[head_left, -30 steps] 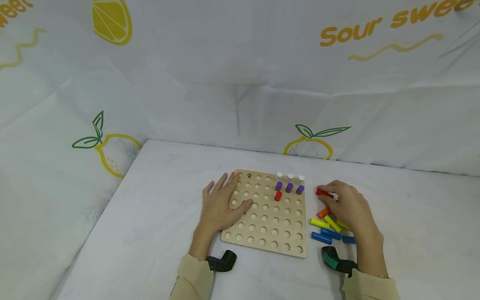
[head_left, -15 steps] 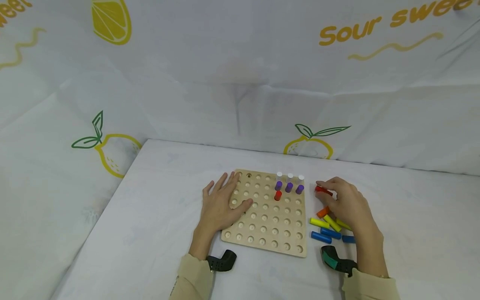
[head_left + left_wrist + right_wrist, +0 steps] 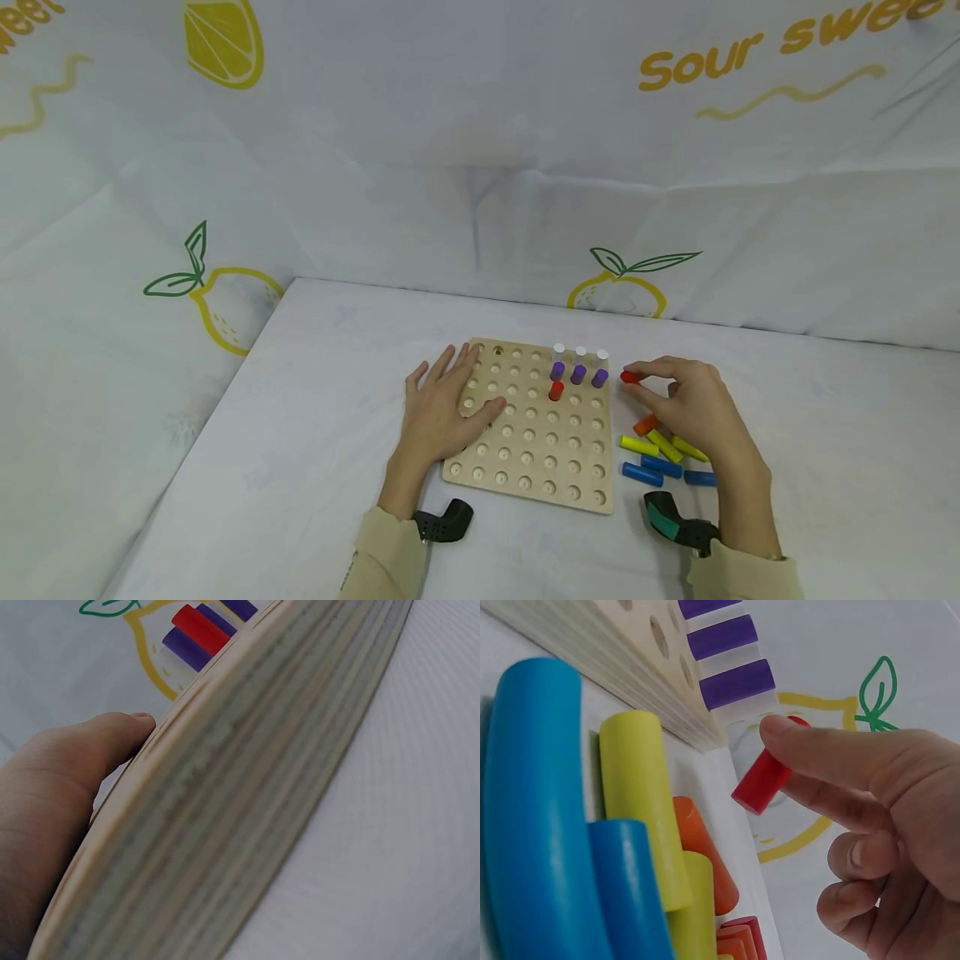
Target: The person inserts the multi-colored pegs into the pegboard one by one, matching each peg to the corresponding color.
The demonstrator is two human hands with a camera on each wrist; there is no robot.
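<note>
A wooden pegboard (image 3: 517, 433) with rows of round holes lies on the table. My left hand (image 3: 442, 408) rests flat on its left side, fingers spread and thumb (image 3: 124, 739) on the top face. My right hand (image 3: 690, 400) pinches a red peg (image 3: 763, 780) between thumb and fingertips, lifted just right of the board. Upright in the board's upper right stand several white pegs (image 3: 581, 353), several purple pegs (image 3: 578, 375) and one red peg (image 3: 556, 391) in front of them.
Loose pegs lie right of the board: orange (image 3: 646, 424), yellow (image 3: 639, 446) and blue (image 3: 642, 475). Black wrist devices (image 3: 446, 523) sit on both wrists. A white cloth with lemon prints (image 3: 618, 292) hangs behind the table.
My right hand has lifted the red peg and moved it a little left toward the board, turning it so its end faces the head view. The left hand stays put.
</note>
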